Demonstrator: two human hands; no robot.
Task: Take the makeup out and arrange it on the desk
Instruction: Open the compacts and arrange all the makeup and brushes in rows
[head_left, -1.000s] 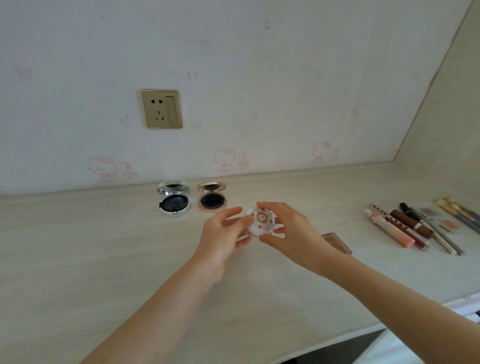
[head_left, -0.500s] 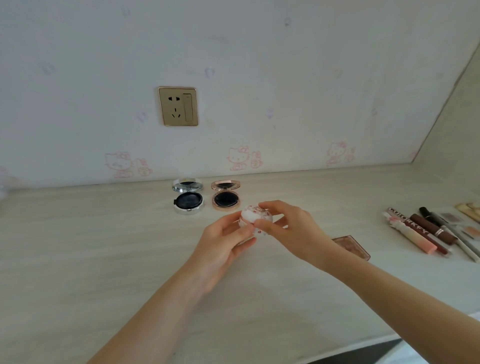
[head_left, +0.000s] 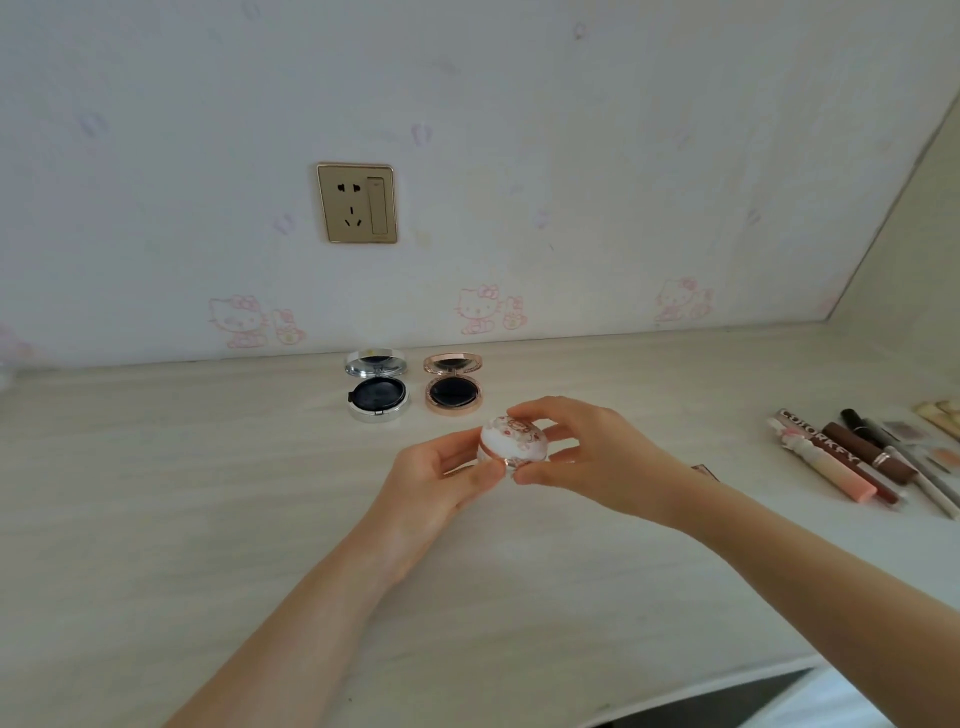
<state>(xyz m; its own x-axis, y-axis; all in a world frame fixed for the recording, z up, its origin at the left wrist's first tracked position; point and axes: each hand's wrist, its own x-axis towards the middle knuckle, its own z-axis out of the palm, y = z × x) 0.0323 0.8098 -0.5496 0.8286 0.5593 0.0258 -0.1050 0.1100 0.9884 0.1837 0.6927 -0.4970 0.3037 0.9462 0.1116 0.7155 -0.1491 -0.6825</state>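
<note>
1. Far left of tabletop (head_left: 156, 493): bare stretch, ample room to move.
2. Back centre, near wall: silver compact (head_left: 376, 387) and rose-gold compact (head_left: 453, 387), both lying open, side by side.
3. Left grip (head_left: 436, 483): fingers curled round base of white floral compact (head_left: 513, 444), held just in front of those two.
4. Right grip (head_left: 597, 457): thumb and fingers pinching the lid rim of the same compact.
5. Step, likely: opening lid. Next: steady base, gentle lift, then set down right of the rose-gold one.
6. Right: lip tubes (head_left: 841, 457) in a row, well apart. Front edge under forearms.
</note>
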